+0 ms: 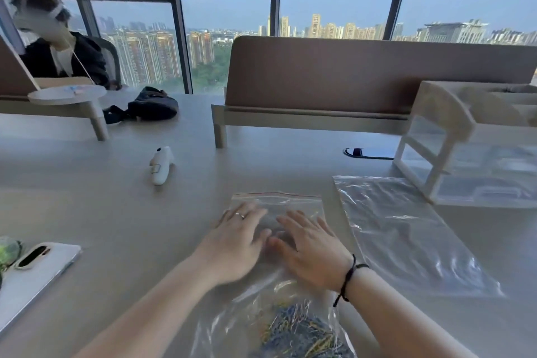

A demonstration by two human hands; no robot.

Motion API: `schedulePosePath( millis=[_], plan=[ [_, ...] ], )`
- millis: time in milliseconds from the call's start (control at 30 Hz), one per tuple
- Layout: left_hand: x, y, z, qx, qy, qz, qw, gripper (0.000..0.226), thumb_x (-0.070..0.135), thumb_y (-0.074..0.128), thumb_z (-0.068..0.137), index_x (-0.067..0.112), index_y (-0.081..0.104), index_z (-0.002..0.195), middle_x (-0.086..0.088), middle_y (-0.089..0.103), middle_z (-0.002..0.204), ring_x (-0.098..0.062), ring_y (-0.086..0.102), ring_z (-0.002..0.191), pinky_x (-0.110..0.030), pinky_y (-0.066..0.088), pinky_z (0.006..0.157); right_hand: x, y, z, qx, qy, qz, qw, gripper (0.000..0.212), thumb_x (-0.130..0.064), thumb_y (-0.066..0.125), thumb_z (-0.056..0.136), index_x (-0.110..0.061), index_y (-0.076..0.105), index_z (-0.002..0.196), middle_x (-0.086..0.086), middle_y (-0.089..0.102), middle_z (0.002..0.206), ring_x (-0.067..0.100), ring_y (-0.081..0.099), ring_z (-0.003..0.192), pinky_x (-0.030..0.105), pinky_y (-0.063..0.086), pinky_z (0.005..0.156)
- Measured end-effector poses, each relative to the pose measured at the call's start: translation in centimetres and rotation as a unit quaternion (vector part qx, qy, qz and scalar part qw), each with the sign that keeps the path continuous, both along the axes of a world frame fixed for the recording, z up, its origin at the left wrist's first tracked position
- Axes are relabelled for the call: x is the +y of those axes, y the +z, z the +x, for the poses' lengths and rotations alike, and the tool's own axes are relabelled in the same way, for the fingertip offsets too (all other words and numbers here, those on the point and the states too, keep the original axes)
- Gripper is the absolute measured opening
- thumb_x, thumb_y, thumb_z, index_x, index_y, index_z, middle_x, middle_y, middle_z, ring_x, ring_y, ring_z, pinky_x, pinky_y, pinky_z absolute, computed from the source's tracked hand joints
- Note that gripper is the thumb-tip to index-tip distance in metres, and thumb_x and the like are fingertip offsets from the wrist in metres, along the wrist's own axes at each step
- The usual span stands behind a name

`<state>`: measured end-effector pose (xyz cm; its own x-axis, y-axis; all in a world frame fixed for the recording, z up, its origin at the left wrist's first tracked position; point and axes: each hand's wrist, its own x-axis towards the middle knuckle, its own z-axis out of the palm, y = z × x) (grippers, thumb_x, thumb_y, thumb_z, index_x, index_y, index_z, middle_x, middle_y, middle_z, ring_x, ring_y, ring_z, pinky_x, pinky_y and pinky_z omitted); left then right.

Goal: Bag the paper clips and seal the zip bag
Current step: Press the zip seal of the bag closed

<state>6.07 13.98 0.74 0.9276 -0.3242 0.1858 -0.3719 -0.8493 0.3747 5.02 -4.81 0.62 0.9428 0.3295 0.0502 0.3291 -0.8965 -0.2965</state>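
Note:
A clear zip bag with a red zip strip along its far edge lies flat on the grey table in front of me. A heap of coloured paper clips fills its near end. My left hand and my right hand both rest palm down on the middle of the bag, fingers spread and pointing toward the zip. Neither hand grips anything. I cannot tell whether the zip is closed.
A second, empty clear bag lies to the right. Behind it stands a white desk organiser. A white controller lies far left, a phone near left. A desk divider stands at the back; a person sits far left.

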Motion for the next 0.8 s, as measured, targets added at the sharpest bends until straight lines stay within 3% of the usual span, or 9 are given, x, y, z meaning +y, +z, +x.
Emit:
schedulePosePath(
  millis=[67, 133, 333, 467, 567, 633, 733, 800],
  plan=[
    [-0.4, -0.8, -0.4, 0.039, -0.012, 0.07, 0.997, 0.056, 0.042, 0.027, 0.105, 0.028, 0.01, 0.157, 0.006, 0.005, 0.166, -0.012, -0.002, 0.152, -0.035, 0.002, 0.124, 0.4, -1.2, -0.3, 0.01, 0.003, -0.038, 0.999, 0.068, -0.065, 0.019, 0.096, -0.033, 0.016, 0.155, -0.007, 0.009, 0.167, 0.01, 0.0, 0.153, 0.041, 0.0, 0.124],
    [-0.3, -1.5, -0.6, 0.049, -0.006, 0.103, 0.993, 0.06, 0.043, 0.023, 0.105, 0.026, 0.0, 0.157, 0.005, -0.001, 0.166, -0.011, -0.009, 0.151, -0.034, -0.002, 0.123, 0.3, -1.6, -0.4, 0.015, -0.001, -0.06, 0.998, 0.075, -0.071, 0.013, 0.093, -0.033, 0.008, 0.157, -0.009, 0.001, 0.167, 0.008, -0.007, 0.152, 0.04, -0.004, 0.123],
    [-0.1, -1.7, -0.9, 0.053, 0.008, 0.146, 0.988, 0.067, 0.056, 0.017, 0.101, 0.024, -0.001, 0.157, 0.008, -0.008, 0.165, -0.01, -0.009, 0.151, -0.033, -0.004, 0.123, -0.8, -1.4, -0.3, 0.027, -0.021, -0.09, 0.995, 0.09, -0.086, 0.007, 0.081, -0.037, -0.001, 0.156, -0.012, -0.009, 0.166, 0.006, -0.013, 0.151, 0.041, -0.006, 0.123],
    [0.0, -1.5, -1.5, 0.044, 0.024, 0.112, 0.992, 0.065, 0.055, 0.018, 0.102, 0.024, 0.005, 0.157, 0.009, -0.002, 0.165, -0.007, -0.005, 0.151, -0.03, -0.004, 0.122, -0.9, -1.3, -0.3, 0.028, -0.023, -0.093, 0.995, 0.094, -0.089, 0.006, 0.077, -0.039, -0.002, 0.156, -0.011, -0.01, 0.166, 0.008, -0.014, 0.151, 0.043, -0.007, 0.123],
    [0.0, -0.9, -2.6, 0.036, 0.042, 0.033, 0.998, 0.057, 0.048, 0.023, 0.104, 0.026, 0.018, 0.156, 0.01, 0.011, 0.165, -0.003, 0.002, 0.15, -0.025, -0.001, 0.122, -0.8, -1.2, -0.4, 0.033, -0.025, -0.093, 0.995, 0.093, -0.089, 0.007, 0.077, -0.038, -0.003, 0.156, -0.011, -0.011, 0.165, 0.01, -0.015, 0.151, 0.044, -0.007, 0.123],
    [-0.3, -0.4, -3.6, 0.056, 0.033, -0.009, 0.998, 0.054, 0.047, 0.023, 0.104, 0.029, 0.021, 0.155, 0.014, 0.01, 0.164, -0.001, 0.0, 0.15, -0.025, 0.0, 0.122, -0.8, -1.1, -0.4, 0.033, -0.024, -0.089, 0.995, 0.095, -0.089, 0.005, 0.076, -0.038, -0.003, 0.156, -0.01, -0.011, 0.166, 0.011, -0.014, 0.152, 0.045, -0.007, 0.123],
    [-1.3, 0.5, -5.4, 0.125, -0.001, -0.03, 0.992, 0.057, 0.051, 0.021, 0.104, 0.033, 0.011, 0.156, 0.02, -0.003, 0.163, 0.002, -0.012, 0.148, -0.026, -0.005, 0.121, -1.0, -1.2, -0.3, 0.027, -0.016, -0.095, 0.995, 0.097, -0.088, -0.002, 0.074, -0.037, -0.004, 0.156, -0.008, -0.01, 0.166, 0.013, -0.013, 0.152, 0.046, -0.007, 0.123],
    [-2.0, 0.2, -6.3, 0.13, -0.022, 0.016, 0.991, 0.063, 0.055, 0.019, 0.102, 0.03, 0.002, 0.157, 0.017, -0.008, 0.164, -0.001, -0.017, 0.147, -0.028, -0.008, 0.121, -1.0, -1.3, -0.3, 0.027, -0.014, -0.097, 0.995, 0.088, -0.082, 0.005, 0.081, -0.037, -0.003, 0.156, -0.007, -0.01, 0.166, 0.013, -0.013, 0.152, 0.045, -0.007, 0.123]
  ],
)
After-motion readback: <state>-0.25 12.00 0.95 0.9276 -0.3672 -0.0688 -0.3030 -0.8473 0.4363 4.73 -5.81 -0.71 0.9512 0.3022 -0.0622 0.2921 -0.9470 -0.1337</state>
